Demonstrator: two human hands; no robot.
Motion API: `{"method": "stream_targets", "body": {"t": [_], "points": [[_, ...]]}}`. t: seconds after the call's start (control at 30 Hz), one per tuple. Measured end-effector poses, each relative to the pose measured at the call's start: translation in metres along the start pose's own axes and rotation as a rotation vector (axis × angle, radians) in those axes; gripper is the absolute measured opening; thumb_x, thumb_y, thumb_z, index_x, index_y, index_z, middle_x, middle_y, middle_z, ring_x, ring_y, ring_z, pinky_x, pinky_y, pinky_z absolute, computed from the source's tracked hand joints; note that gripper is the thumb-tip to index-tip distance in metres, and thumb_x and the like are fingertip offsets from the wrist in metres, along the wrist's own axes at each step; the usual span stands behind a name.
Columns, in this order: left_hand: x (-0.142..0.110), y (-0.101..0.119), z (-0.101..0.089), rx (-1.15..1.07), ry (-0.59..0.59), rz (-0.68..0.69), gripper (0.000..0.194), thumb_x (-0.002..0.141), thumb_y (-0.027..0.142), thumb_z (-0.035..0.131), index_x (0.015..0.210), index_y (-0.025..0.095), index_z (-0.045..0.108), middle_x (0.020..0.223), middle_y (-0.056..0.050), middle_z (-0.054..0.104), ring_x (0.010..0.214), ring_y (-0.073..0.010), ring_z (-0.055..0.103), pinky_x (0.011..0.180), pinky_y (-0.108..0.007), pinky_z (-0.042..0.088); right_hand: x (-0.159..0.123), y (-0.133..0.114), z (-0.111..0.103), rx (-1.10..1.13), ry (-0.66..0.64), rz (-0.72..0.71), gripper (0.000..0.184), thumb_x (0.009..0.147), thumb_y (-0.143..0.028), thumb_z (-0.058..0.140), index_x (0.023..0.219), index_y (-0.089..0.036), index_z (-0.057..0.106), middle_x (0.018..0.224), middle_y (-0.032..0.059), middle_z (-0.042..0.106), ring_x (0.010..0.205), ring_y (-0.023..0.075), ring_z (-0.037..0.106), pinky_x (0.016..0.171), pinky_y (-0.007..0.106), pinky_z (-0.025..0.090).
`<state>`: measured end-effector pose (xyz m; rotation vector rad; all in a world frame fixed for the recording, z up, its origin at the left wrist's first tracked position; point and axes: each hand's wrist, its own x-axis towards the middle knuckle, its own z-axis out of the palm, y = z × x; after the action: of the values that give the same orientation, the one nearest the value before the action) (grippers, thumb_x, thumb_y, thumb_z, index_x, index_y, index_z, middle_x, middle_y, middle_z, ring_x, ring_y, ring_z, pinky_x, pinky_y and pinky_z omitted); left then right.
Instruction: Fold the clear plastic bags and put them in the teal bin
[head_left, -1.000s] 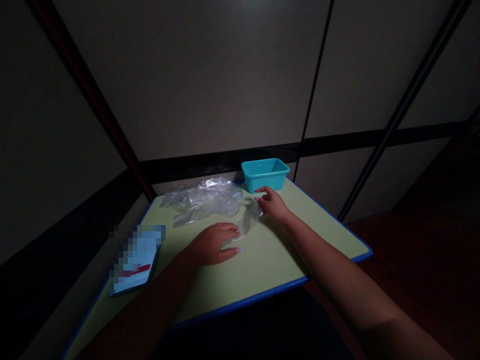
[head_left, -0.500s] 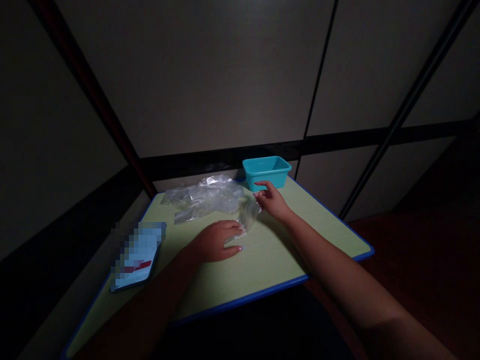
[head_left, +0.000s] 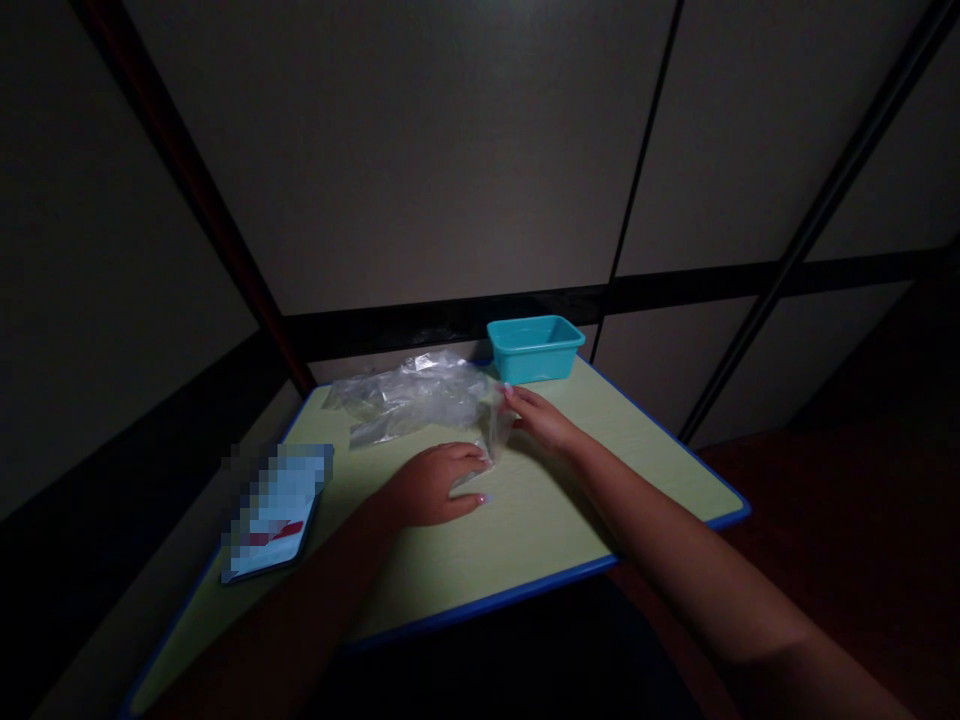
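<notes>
My left hand (head_left: 433, 486) lies flat on the table, thumb apart from the fingers, its fingertips resting on the lower end of a clear plastic bag (head_left: 498, 428). With thumb and fingers closed, my right hand (head_left: 541, 418) pinches the upper end of this bag, which stands up in a fold between the two hands. Behind them spreads a crumpled heap of clear plastic bags (head_left: 416, 392); where the held bag ends and the heap begins is hard to make out.
A turquoise plastic basket (head_left: 536, 362) stands at the table's far edge. On the left lies a tablet or phone (head_left: 281, 535) with a partly blurred screen. The light green table (head_left: 540, 540) has a blue rim. Panelled cabinet doors (head_left: 450, 160) rise behind it.
My right hand has shifted slightly left and its raised index finger has come down onto the bag. The bag's fold stands more upright. My left hand has stayed put.
</notes>
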<state>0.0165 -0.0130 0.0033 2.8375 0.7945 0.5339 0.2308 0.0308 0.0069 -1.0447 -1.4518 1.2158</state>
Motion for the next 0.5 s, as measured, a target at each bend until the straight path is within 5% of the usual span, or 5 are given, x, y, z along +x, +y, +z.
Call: {"method": "stream_targets", "body": {"t": [0.17, 0.27, 0.37, 0.5], "points": [[0.0, 0.001, 0.0, 0.004, -0.002, -0.006, 0.044, 0.078, 0.038, 0.058, 0.118, 0.021, 0.056, 0.122, -0.009, 0.056, 0.11, -0.0222, 0.052, 0.095, -0.036, 0.041, 0.0, 0.005, -0.008, -0.214, 0.015, 0.131, 0.044, 0.077, -0.053, 0.056, 0.086, -0.011, 0.064, 0.091, 0.0114, 0.066, 0.08, 0.0203, 0.06, 0.074, 0.033, 0.045], [0.0, 0.001, -0.001, -0.007, -0.002, -0.003, 0.044, 0.077, 0.037, 0.058, 0.118, 0.021, 0.056, 0.122, -0.009, 0.056, 0.111, -0.0226, 0.052, 0.095, -0.036, 0.041, -0.001, 0.005, -0.012, -0.412, -0.056, 0.153, 0.049, 0.078, -0.055, 0.053, 0.096, -0.011, 0.065, 0.103, 0.014, 0.065, 0.097, 0.0269, 0.058, 0.085, 0.04, 0.043], [-0.001, 0.001, 0.0, -0.003, -0.001, -0.008, 0.045, 0.078, 0.038, 0.058, 0.12, 0.022, 0.055, 0.124, -0.009, 0.055, 0.112, -0.0229, 0.052, 0.095, -0.036, 0.041, -0.004, 0.003, -0.015, -0.72, -0.087, 0.115, 0.059, 0.075, -0.06, 0.054, 0.114, -0.016, 0.059, 0.126, 0.015, 0.053, 0.126, 0.0331, 0.035, 0.1, 0.05, 0.028], [-0.002, -0.001, 0.001, 0.004, -0.003, -0.002, 0.046, 0.078, 0.039, 0.057, 0.121, 0.022, 0.054, 0.124, -0.009, 0.055, 0.112, -0.0229, 0.051, 0.096, -0.036, 0.04, -0.004, 0.004, -0.016, -0.955, -0.115, 0.143, 0.066, 0.076, -0.064, 0.048, 0.123, -0.017, 0.052, 0.14, 0.0163, 0.037, 0.136, 0.0322, 0.01, 0.103, 0.061, 0.008]]}}
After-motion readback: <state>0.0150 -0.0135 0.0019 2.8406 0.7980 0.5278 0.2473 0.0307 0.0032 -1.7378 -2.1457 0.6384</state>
